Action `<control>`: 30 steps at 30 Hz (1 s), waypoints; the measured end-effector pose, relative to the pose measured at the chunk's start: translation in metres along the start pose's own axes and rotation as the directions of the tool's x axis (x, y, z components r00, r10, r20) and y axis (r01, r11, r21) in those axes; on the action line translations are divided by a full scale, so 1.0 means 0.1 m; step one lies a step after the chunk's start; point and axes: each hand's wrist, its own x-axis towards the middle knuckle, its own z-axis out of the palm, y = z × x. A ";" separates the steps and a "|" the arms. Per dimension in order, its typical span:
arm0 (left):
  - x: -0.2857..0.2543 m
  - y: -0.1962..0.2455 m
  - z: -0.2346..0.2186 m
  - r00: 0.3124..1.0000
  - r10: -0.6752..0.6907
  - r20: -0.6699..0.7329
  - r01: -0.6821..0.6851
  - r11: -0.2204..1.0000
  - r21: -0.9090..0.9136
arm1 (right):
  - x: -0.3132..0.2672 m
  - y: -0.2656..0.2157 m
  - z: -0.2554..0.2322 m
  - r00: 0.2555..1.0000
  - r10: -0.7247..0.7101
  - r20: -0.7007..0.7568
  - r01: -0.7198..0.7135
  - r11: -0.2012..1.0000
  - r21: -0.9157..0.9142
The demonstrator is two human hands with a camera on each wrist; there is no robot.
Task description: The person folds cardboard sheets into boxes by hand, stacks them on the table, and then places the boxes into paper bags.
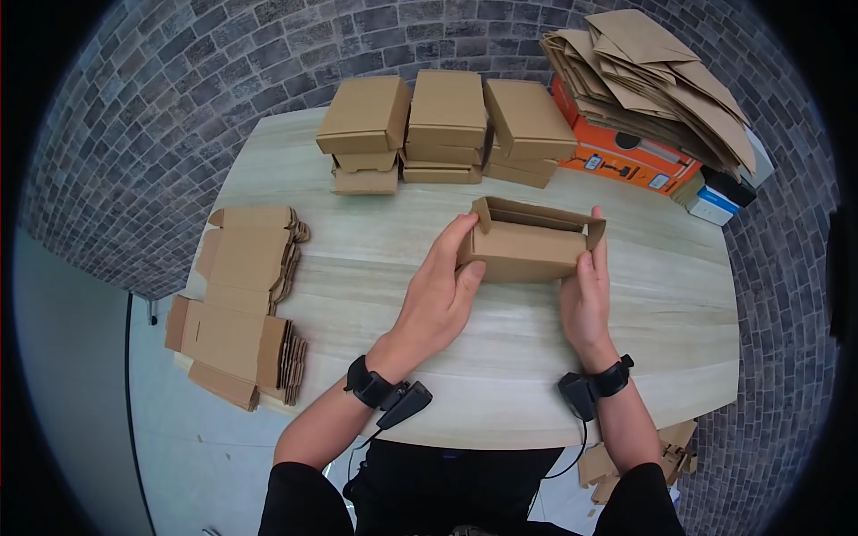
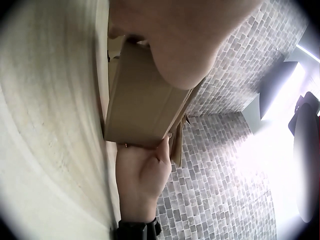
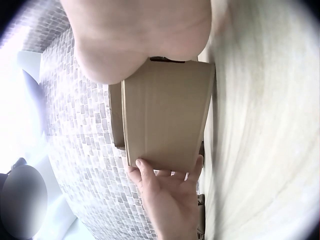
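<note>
A brown cardboard box (image 1: 527, 253), partly folded with its lid flap raised at the far side, is held between both hands above the table. The left hand (image 1: 438, 290) grips its left end, thumb on the near corner and fingers along the side. At the right end the right hand (image 1: 587, 299) holds it, thumb near the top corner, fingers behind. The box's near wall fills the middle of the left wrist view (image 2: 142, 100) and the right wrist view (image 3: 167, 115). Fingertips under and behind the box are partly hidden.
Folded boxes (image 1: 447, 112) stand stacked along the table's back. Flat cardboard blanks (image 1: 241, 259) lie in piles at the left edge. An orange box (image 1: 617, 152) at the back right bears brown paper sheets (image 1: 652, 71). Cardboard pieces (image 1: 601, 466) lie below the table's right front.
</note>
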 end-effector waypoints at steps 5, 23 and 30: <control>0.00 0.05 0.01 0.996 -0.090 0.018 0.091 0.988 -0.126 | 0.00 0.06 -0.04 0.998 -0.035 -0.050 0.028 0.990 -0.135; 0.03 0.02 -0.03 0.997 -0.065 -0.027 0.057 0.967 -0.247 | -0.07 0.06 -0.03 0.996 -0.074 0.048 0.086 0.932 -0.353; 0.05 -0.03 -0.04 0.996 -0.081 -0.024 0.067 0.933 -0.354 | -0.05 -0.01 0.03 0.999 -0.052 0.011 0.053 0.962 -0.268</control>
